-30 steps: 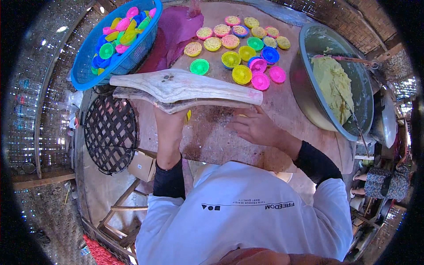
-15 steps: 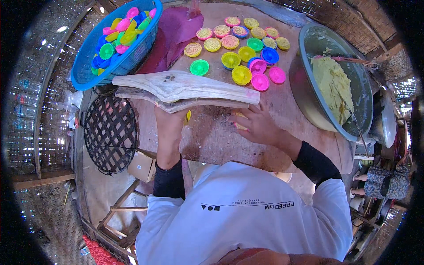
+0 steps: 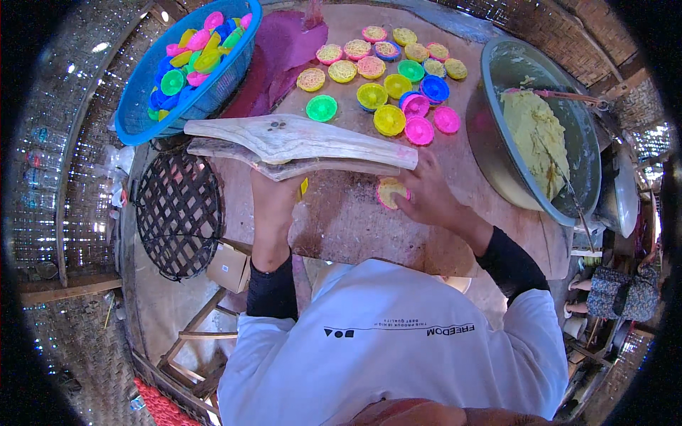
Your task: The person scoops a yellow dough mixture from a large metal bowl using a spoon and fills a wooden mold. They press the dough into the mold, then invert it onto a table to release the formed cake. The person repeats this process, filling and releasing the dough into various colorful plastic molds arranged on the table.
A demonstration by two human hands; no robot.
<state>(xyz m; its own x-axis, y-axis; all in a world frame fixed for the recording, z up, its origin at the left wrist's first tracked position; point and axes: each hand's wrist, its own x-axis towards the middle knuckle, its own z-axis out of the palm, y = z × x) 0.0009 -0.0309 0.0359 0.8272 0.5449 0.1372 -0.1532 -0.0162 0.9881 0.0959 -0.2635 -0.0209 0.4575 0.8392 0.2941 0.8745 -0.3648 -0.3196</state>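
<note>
- One wooden press [image 3: 305,140] over the table [image 3: 348,234], left hand [image 3: 273,197] underneath; fingers hidden, cannot tell grip.
- Right hand [image 3: 435,190] spread open, right of the near filled cup [image 3: 391,192].
- Best with cup flat, press steady.

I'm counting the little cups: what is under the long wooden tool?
The left hand reaches beneath the wooden tool, its fingers hidden. A bit of something yellow shows beside it; anything else under there is covered.
</note>
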